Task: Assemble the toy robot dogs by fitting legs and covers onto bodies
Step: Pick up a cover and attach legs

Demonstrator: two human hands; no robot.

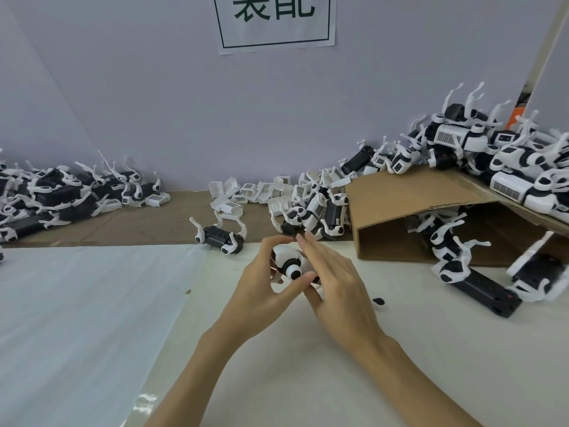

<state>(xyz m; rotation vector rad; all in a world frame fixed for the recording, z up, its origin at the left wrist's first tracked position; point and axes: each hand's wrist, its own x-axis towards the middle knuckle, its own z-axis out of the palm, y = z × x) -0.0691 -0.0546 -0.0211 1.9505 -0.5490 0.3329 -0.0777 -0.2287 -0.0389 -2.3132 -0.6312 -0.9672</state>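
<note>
A white and black toy dog (289, 261) is held above the table's middle, mostly hidden between my hands. My left hand (261, 291) grips it from the left, thumb curled under its round black joint. My right hand (335, 282) lies against its right side with the fingers stretched out over the top. A black body with white legs (220, 237) lies upside down just behind my hands. Loose white covers (255, 192) are heaped further back.
Piles of dogs lie at the left (61, 192) and on top of a cardboard box (409, 208) at the right. More black bodies (480, 282) spill from under the box. A small black part (378, 301) lies on the table to the right of my hands.
</note>
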